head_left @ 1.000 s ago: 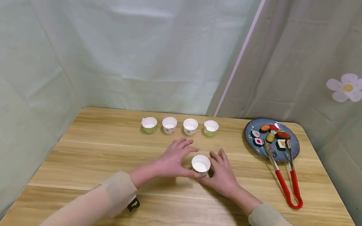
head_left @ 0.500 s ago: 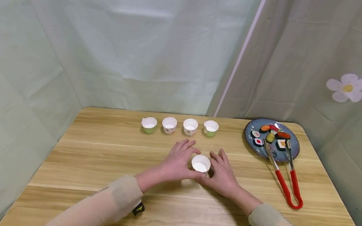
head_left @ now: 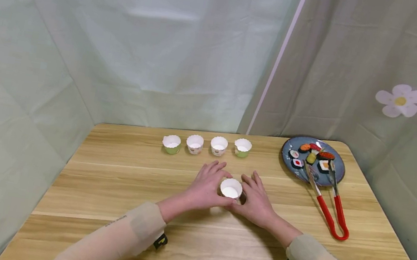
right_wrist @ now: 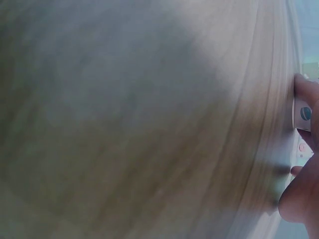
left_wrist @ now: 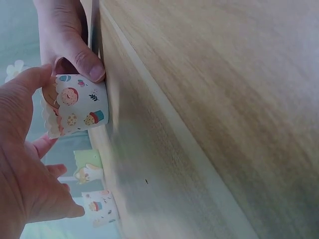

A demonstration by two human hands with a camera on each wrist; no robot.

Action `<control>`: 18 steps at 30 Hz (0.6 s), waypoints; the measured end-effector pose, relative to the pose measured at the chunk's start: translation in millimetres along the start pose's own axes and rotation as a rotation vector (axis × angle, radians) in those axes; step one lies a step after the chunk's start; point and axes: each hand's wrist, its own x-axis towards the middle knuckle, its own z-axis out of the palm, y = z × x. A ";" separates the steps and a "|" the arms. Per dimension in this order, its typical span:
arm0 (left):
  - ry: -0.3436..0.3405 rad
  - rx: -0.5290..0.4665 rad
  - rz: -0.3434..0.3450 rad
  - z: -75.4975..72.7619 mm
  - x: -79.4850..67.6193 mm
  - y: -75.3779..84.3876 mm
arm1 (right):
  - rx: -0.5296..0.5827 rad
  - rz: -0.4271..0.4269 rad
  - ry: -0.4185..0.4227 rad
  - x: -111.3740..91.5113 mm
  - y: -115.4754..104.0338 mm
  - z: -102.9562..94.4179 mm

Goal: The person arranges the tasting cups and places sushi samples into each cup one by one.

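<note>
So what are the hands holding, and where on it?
A patterned paper cup: the left hand holds it near its rim, the right hand holds its side, lower down.

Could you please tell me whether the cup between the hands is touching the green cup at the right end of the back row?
Apart. The head view shows a strip of tabletop between the front cup and the green cup.

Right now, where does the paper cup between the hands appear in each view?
Head: paper cup below and right of centre.
Left wrist: paper cup at left, slightly above middle.
Right wrist: paper cup at right edge, partly hidden.
Shared landmark: wooden table.
</note>
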 end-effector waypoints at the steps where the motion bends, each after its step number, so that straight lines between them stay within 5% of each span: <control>1: -0.001 0.000 -0.001 0.4 0.1 -0.2 | 0.001 0.001 0.000 -0.2 -0.1 0.0; 18: 0.013 -0.021 -0.005 3.2 -0.1 -0.2 | -0.015 -0.002 -0.004 0.2 -3.3 -2.3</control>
